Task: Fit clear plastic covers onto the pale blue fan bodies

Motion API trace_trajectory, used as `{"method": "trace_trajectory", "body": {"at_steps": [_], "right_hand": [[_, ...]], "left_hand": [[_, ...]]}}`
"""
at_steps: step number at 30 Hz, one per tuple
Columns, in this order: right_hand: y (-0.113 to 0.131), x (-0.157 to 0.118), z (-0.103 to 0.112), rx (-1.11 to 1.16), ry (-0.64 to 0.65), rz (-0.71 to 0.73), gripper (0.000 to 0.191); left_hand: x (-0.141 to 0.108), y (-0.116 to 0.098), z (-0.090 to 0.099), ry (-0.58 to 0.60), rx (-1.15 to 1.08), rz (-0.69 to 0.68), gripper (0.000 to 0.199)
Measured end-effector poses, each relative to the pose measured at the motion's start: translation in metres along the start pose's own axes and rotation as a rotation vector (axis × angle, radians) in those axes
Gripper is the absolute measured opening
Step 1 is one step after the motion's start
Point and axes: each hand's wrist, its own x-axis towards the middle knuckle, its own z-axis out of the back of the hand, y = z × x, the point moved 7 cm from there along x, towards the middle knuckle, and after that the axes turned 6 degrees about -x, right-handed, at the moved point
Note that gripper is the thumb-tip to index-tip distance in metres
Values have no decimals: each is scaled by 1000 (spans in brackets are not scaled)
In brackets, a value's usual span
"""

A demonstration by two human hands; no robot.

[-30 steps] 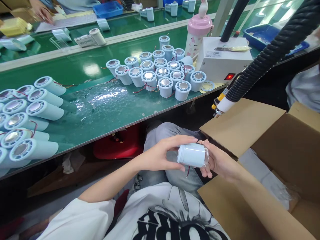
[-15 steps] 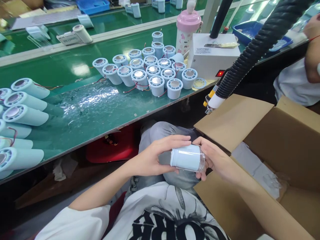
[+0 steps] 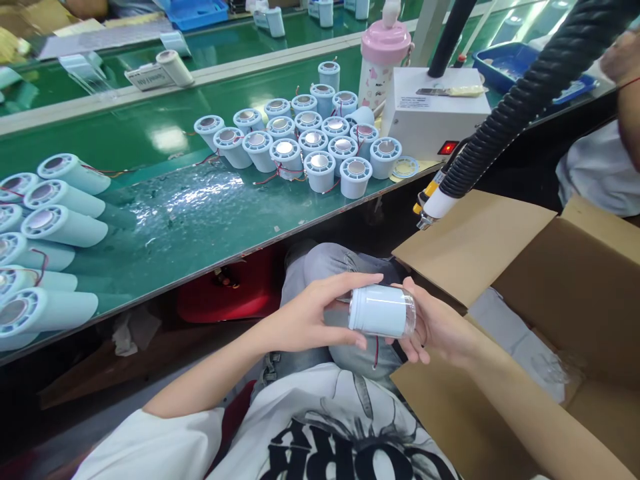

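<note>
Over my lap lies a light blue cylinder [image 3: 381, 311] on its side, with a clear cover around its right end. A thin dark red wire hangs below it. My left hand [image 3: 320, 312] grips the cylinder's left end between thumb and fingers. My right hand [image 3: 436, 323] is curled around the clear right end, its fingertips partly hidden beneath. Several similar blue cylinders [image 3: 320, 170] with metal discs and red wires stand on the green table [image 3: 200, 227]. More blue cylinders [image 3: 65, 227] are grouped at the table's left.
A white box [image 3: 435, 110] with a lit red switch and a pink-lidded bottle [image 3: 380, 63] stand at the table's back right. A black ribbed hose [image 3: 515, 100] hangs at the right, above an open cardboard box [image 3: 575, 287]. Another person's arm [image 3: 627, 107] shows at the far right.
The cylinder has turned slightly in my hands, and its wire now shows below. My right fingers have loosened and spread a little. The whole view has shifted slightly.
</note>
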Motion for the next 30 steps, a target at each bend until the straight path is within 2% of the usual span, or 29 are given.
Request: {"method": "trace_trajectory", "body": {"at_steps": [4, 7, 10, 16, 21, 26, 28, 30], "right_hand": [[-6, 2, -2, 40, 38, -110, 77], [-10, 4, -1, 87, 35, -165, 81], [-12, 4, 0, 110, 50, -181, 80], [-11, 0, 5, 79, 23, -164, 74], [-7, -5, 10, 27, -7, -163, 68], [-14, -10, 6, 2, 59, -231, 70], [-14, -11, 6, -15, 35, -204, 64], [-11, -10, 9, -35, -25, -140, 56]], "left_hand": [[0, 3, 0, -17, 80, 16, 72], [-1, 0, 1, -46, 206, -131, 73], [-2, -1, 3, -90, 249, -271, 73], [-8, -8, 1, -170, 320, -450, 63], [-10, -15, -4, -153, 388, -543, 61], [-15, -24, -10, -60, 545, -713, 49], [-17, -25, -12, -27, 578, -757, 43], [-17, -24, -10, -64, 535, -725, 45]]}}
